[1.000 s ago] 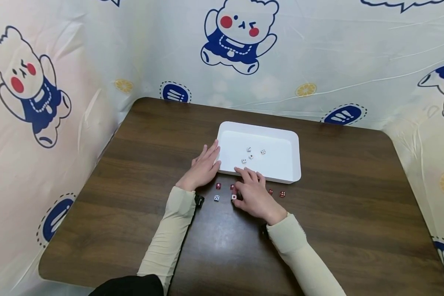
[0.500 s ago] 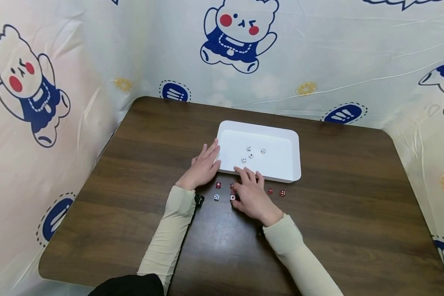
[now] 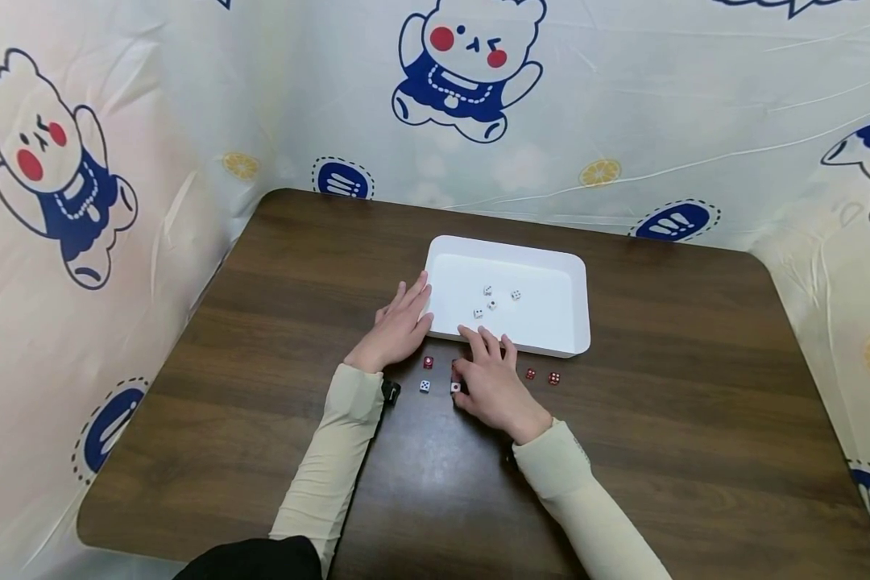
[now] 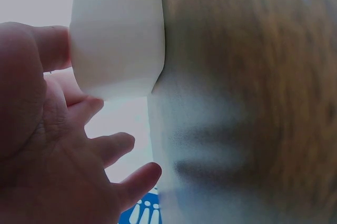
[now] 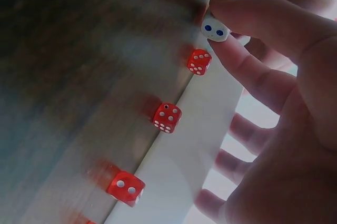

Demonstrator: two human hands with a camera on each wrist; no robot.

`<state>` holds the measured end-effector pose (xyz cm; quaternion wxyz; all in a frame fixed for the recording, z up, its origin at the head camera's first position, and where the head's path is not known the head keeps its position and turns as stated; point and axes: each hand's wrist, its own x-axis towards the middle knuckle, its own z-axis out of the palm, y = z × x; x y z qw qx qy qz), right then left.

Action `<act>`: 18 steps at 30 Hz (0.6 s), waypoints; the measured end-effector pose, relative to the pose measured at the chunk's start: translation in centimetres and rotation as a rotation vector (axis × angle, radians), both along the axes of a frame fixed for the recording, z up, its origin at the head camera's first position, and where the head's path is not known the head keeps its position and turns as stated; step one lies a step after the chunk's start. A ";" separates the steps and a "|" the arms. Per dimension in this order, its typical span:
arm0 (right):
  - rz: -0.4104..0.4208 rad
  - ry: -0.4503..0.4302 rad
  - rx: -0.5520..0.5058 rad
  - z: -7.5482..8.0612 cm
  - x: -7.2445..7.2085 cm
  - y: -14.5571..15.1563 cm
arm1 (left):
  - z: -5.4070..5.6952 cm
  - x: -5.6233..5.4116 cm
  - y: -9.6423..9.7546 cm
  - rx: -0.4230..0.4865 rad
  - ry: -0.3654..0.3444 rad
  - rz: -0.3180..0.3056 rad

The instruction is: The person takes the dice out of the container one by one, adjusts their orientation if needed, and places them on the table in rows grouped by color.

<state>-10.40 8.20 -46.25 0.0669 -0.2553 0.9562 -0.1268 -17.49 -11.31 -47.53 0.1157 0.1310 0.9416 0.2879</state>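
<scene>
My right hand point(image 3: 500, 395) pinches a white die point(image 5: 215, 28) between thumb and index finger, just over the table near the tray's front side. The die's blue pips face the right wrist view; its other fingers stretch toward the white tray point(image 3: 551, 310). At the tray's left side, my left hand point(image 3: 391, 329) rests with straight, spread fingers touching the wall point(image 4: 118, 34). Left of the held die lies another white die point(image 3: 424, 387). A red die point(image 3: 428, 362) sits behind that one, and more red dice point(image 5: 167, 118) line up along the tray's front, partly hidden by my right hand in the head view.
Several white dice point(image 3: 491, 305) lie inside the tray. The brown wooden table point(image 3: 667, 451) extends around it on all sides. Printed cloth walls point(image 3: 319, 80) close in the table at the back, left and right.
My right hand has shifted slightly left along the table with the white die between its fingertips. My left hand and the tray keep their place.
</scene>
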 end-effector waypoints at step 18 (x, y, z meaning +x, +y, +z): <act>0.009 0.016 0.000 -0.1 0.2 -0.1 | 0.2 -0.1 0.0 0.005 -0.001 -0.004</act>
